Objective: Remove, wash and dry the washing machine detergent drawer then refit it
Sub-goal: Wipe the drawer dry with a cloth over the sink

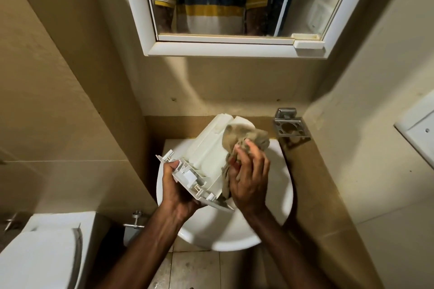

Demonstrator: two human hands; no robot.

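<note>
While it is held in the air above the round white ceramic washbasin (277,197), the single white plastic detergent drawer (206,159) lies with its long axis running from about seven o'clock up to one o'clock. Its wide front panel with clips sits at the near, lower-left end, and its narrow rear end points away toward the wall. One crumpled beige cloth (244,138) is bunched against the drawer's right side and far end. Two hands are at work. The left hand (178,187) grips the front panel from underneath at seven o'clock, fingers curled round its edge and the thumb on the panel's upper corner. The right hand (249,176), at four o'clock from the drawer's middle, has its fingers closed round the cloth and presses it against the drawer's side wall. At two o'clock from the drawer, one square metal holder (291,124) is fixed to the wall over a tan ledge. At twelve o'clock hangs one white-framed mirror (225,47), showing a striped shirt. At eight o'clock stands one white toilet (42,246), with a metal valve (136,219) on the wall between it and the basin.
</note>
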